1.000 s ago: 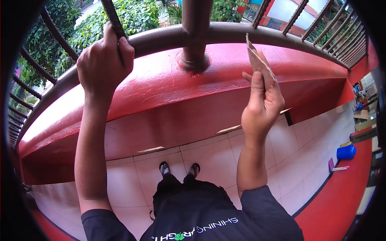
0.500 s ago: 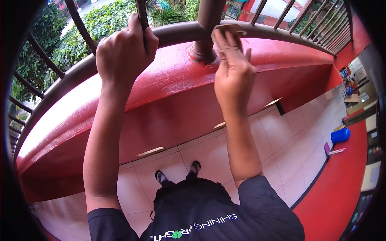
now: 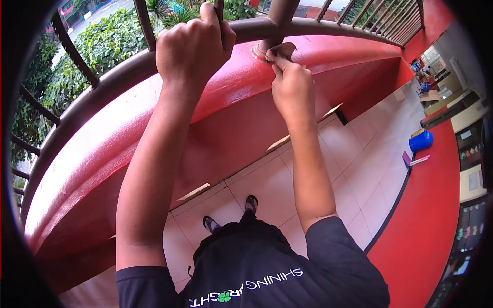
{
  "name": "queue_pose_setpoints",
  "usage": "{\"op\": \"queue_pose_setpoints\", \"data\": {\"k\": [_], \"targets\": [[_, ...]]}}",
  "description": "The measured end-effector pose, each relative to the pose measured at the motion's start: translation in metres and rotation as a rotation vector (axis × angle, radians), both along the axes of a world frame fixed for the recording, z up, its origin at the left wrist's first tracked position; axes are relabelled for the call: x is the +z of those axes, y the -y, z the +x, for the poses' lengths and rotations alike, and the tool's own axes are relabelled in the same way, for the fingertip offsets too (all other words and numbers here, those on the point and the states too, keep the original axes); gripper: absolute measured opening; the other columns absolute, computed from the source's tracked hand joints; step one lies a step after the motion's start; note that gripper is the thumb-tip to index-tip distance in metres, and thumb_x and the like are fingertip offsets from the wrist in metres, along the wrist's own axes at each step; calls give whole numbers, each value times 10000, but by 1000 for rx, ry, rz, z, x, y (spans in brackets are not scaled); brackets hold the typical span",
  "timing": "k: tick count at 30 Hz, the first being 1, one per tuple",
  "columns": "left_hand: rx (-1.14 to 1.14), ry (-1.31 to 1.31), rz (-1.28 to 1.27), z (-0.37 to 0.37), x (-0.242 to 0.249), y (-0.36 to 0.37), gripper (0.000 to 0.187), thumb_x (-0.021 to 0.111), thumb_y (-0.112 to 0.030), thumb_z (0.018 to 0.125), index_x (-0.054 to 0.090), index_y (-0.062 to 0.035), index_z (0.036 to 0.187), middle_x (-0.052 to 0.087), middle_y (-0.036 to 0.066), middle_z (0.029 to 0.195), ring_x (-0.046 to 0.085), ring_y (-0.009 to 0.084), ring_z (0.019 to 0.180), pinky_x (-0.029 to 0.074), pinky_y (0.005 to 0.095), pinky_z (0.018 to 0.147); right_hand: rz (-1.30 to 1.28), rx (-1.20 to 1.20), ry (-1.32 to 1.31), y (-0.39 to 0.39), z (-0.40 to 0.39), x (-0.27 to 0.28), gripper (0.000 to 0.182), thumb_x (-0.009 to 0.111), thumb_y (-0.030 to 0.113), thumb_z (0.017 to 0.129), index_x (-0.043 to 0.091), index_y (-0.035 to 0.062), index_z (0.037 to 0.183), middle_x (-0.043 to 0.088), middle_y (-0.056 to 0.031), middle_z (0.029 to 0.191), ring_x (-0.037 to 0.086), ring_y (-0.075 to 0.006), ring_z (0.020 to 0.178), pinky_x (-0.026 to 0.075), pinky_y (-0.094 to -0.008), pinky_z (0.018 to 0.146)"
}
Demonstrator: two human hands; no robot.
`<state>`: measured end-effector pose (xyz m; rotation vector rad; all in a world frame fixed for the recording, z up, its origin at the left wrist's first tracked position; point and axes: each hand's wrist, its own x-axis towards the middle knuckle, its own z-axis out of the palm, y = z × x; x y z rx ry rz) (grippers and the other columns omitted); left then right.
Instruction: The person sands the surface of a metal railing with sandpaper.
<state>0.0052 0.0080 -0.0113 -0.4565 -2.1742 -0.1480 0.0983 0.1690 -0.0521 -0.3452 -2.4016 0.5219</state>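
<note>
- Left hand (image 3: pixel 194 42) wrapped tight round a thin railing bar (image 3: pixel 220 13); good for bracing.
- Right hand (image 3: pixel 291 84) pinching a brown sanding sheet (image 3: pixel 280 51), pressed at the post base (image 3: pixel 263 50) on the red ledge's (image 3: pixel 154 133) top edge.
- Best rubbed with short, firm strokes, following the collar's curve.

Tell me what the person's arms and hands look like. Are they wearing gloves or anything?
No gloves. The left hand and right hand are bare, with no rings, watch or bracelets showing. Both arms are bare from the wrists up to short black sleeves, part of a black T-shirt with white lettering and a small green clover mark.
</note>
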Motion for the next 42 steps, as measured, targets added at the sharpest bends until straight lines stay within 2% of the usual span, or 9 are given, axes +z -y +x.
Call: {"op": "queue_pose_setpoints", "data": {"k": [5,6,7,9,10,17,22,29,42], "targets": [[-50,-110,23,-3,-1,0,270,540,-320,959,607,-58,948,656,123,564,699,293,527,582,436,517,-168,48,-321,-5,-1,-3,223,615,91,980,777,68,1131,743,-219,1012,730,-401,961,578,-463,853],[-63,-143,52,5,5,3,236,554,-301,922,599,-71,896,672,133,593,686,308,518,503,515,1052,-216,-1,-338,1,4,1,200,641,76,972,776,49,1118,756,-203,1010,751,-366,941,585,-427,825],[-69,-141,56,4,4,3,236,554,-301,922,599,-71,896,672,133,593,686,308,518,503,515,1052,-212,-7,-336,3,5,-1,200,641,76,972,776,49,1118,756,-203,1010,751,-366,941,585,-427,825],[-148,-143,142,-1,2,4,214,568,-285,916,583,-79,862,654,111,565,687,269,516,577,403,570,-267,105,-439,7,5,-6,181,641,51,980,770,24,1103,768,-192,987,761,-346,928,586,-397,811],[-151,-170,143,-2,1,5,199,579,-274,907,578,-87,840,655,104,569,688,260,516,545,393,504,-148,162,-394,9,5,-8,190,644,-1,941,767,18,1086,770,-178,1018,753,-330,983,593,-385,857],[-204,-116,199,-6,-2,6,173,593,-267,909,565,-105,855,669,99,589,690,254,530,546,408,568,1033,681,-64,-35,-38,27,313,617,63,903,696,75,1205,718,-53,1207,687,-237,1132,585,-379,994],[-251,-112,247,-10,-6,4,150,556,-227,934,558,-99,856,659,91,575,675,249,508,524,419,566,1478,413,59,-42,-42,32,401,590,131,912,647,56,1302,676,-25,1246,653,-126,1112,497,-272,674],[-183,-142,191,-12,-10,3,154,587,-235,900,568,-93,843,642,56,548,661,204,478,512,355,500,1577,247,402,-23,-49,33,360,595,98,906,664,27,1253,676,-111,1306,631,-174,1244,539,-293,763],[-104,-263,54,-10,-12,8,185,571,-213,883,547,-91,745,581,43,472,625,173,406,456,347,390,1653,548,187,-54,-27,55,439,561,125,931,621,-39,1334,672,-155,1347,625,-254,1271,504,-418,1068]]}}
